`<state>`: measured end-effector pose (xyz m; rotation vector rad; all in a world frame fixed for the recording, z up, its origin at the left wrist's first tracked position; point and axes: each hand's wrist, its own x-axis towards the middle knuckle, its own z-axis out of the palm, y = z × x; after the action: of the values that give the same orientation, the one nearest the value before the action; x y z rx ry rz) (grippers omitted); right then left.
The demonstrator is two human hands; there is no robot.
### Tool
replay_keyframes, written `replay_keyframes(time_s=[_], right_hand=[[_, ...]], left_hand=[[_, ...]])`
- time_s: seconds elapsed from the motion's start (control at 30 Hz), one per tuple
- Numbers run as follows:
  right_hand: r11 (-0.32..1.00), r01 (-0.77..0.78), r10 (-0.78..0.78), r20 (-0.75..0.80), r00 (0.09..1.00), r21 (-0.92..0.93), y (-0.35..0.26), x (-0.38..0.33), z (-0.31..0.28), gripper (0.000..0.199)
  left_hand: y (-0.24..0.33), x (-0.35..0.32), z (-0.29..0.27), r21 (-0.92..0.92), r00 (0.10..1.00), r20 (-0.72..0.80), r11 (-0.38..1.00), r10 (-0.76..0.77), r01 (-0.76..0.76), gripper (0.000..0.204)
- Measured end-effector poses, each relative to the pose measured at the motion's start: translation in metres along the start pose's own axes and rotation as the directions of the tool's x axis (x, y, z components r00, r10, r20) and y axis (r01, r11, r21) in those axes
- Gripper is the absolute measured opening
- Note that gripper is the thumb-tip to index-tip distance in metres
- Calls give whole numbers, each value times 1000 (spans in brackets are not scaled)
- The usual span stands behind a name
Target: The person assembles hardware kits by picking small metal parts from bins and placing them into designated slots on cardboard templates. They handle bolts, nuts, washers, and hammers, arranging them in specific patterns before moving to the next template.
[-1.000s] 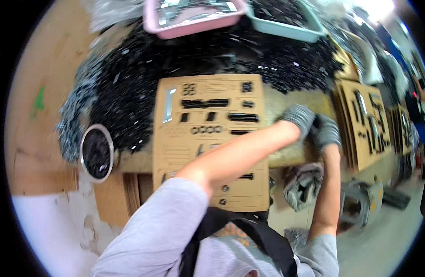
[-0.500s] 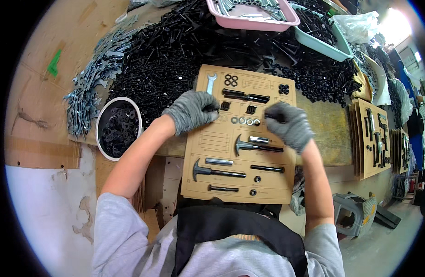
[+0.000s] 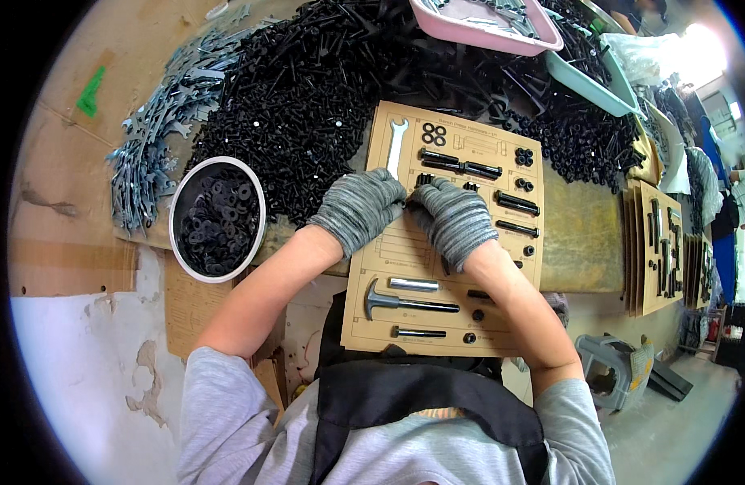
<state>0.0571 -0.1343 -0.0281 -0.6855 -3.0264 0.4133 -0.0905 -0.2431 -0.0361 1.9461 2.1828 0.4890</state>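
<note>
Both my hands wear grey knitted gloves and meet over a brown cardboard board [image 3: 363,333]. My left hand [image 3: 358,208] has its fingers pressed together at the board's left side, just below a silver open-end wrench [image 3: 396,149]. Beside it, my right hand [image 3: 451,214] is closed, fingertips down near the left one's. Anything pinched in either hand is hidden. On the board lie black rings [image 3: 434,134], long black bolts [image 3: 461,164], a hammer-shaped piece [image 3: 413,304] and a silver tube [image 3: 413,284]. My right hand and forearm cover the board's middle.
A white-rimmed bowl of black washers [image 3: 219,218] stands left. Behind spread heaps of black bolts [image 3: 291,105] and silver wrenches [image 3: 158,137]. Pink [image 3: 485,34] and mint-green trays [image 3: 603,93] sit at the back. More filled boards [image 3: 655,250] lean on the right.
My right hand has moved left and down from the board's right side to meet my left hand. The view has shifted slightly, and the hammer-shaped piece mid-board is now mostly covered.
</note>
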Motion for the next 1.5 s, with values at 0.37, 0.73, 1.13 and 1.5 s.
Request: replay_keyframes(time_s=[0.37,0.73,1.13,1.5], right_hand=[[991,89,-74,-144,987,100,8,-7,-7,20],[940,-342,341,-118,933,10,253,34,-48,29],[845,-487,484,-72,872,-222,225,52,-58,23],[486,-451,652,33,757,749,295,-11,-2,28]], left_hand=[[9,-2,-10,-57,998,-23,997,-57,55,30],[37,-156,-29,-402,799,414,700,-436,590,32],[72,-190,-18,-680,590,477,152,-652,717,18],[62,-181,-26,-769,646,501,46,-576,638,15]])
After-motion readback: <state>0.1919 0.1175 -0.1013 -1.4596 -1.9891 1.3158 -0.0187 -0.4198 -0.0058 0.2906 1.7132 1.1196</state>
